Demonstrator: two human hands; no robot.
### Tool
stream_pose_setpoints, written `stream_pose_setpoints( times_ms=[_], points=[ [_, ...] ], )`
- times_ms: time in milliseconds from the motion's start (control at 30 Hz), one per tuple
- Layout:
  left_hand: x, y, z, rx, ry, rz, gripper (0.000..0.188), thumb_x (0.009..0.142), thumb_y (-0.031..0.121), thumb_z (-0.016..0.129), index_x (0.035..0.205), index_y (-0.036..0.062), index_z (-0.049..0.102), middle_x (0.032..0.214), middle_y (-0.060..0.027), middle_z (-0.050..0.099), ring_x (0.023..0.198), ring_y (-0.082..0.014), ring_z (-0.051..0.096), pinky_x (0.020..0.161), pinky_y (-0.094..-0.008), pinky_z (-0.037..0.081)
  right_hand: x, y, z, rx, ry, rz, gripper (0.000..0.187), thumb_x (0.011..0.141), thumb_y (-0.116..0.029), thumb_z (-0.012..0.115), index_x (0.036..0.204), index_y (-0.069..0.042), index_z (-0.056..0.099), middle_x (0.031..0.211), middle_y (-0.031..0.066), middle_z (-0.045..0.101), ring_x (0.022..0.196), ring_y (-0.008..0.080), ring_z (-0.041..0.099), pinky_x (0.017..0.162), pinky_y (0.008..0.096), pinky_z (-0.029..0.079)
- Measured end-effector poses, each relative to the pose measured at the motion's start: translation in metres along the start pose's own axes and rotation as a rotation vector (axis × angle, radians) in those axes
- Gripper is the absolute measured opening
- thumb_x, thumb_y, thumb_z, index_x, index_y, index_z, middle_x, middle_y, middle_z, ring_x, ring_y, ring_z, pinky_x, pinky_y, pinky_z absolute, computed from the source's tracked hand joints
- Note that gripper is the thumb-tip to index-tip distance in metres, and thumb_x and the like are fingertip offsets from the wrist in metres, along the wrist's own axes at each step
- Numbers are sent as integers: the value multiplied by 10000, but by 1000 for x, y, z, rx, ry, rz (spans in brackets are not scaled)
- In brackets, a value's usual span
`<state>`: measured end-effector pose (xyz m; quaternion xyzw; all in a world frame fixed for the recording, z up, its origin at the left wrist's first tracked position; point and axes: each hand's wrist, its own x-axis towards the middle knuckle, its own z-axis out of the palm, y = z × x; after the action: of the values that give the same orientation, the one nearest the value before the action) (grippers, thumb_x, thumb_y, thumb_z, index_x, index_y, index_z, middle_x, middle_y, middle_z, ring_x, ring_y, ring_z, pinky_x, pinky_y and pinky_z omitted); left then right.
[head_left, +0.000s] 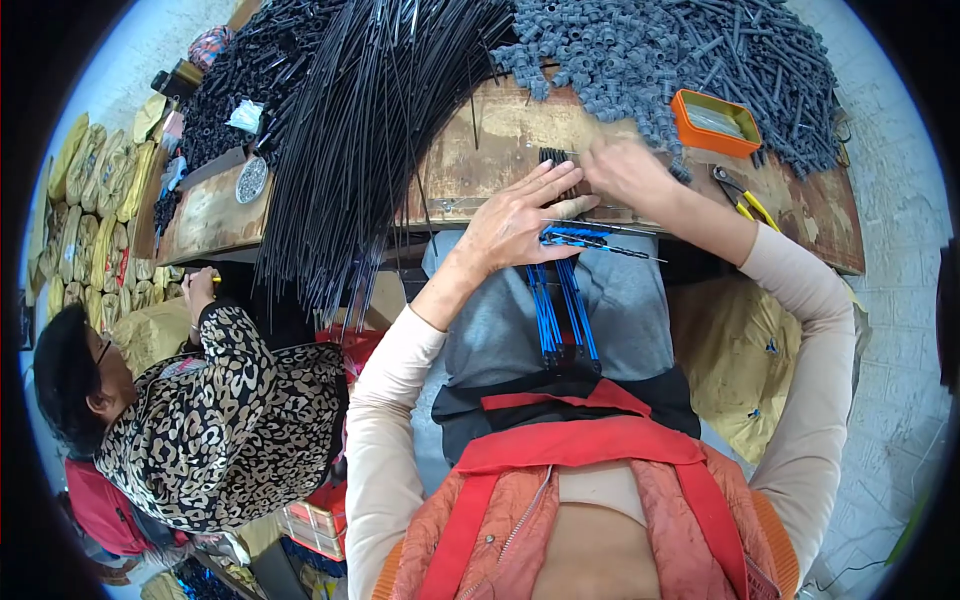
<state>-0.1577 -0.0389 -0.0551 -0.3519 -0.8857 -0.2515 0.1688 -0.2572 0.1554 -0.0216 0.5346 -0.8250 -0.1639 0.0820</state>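
Note:
My left hand lies over a bundle of thin black-and-blue rods at the table's front edge, its fingers long across them and its thumb beside them. The bundle's black ends poke out past the fingertips, and its blue lengths hang over my lap. A few more blue and black rods stick out sideways to the right under this hand. Close to the black ends, my right hand has its fingers drawn together, slightly blurred. What they pinch, if anything, is hidden.
Long black rods heap over the worn wooden table. Grey plastic fittings pile behind an orange box. Yellow-handled pliers lie at right. A small dish stands left. A co-worker sits close on my left.

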Motion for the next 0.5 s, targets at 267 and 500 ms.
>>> stream_pose_setpoints(
  times_ms=[267,500],
  points=[
    [0,1,-2,6,-10,-9,652,753,431,750,1352,248,568,1465,-111,453,1345,-307,435,1147,-418,338,2,11,-2,269,116,91,158,811,-120,627,932,-21,604,869,178,659,791,320,696,642,399,563],
    [-1,1,1,26,8,-21,651,746,421,753,1350,265,569,1468,-111,448,1349,-310,430,1144,-424,342,0,13,5,237,150,32,170,830,-82,592,969,-15,518,892,186,641,808,332,696,645,426,564]
  ],
)
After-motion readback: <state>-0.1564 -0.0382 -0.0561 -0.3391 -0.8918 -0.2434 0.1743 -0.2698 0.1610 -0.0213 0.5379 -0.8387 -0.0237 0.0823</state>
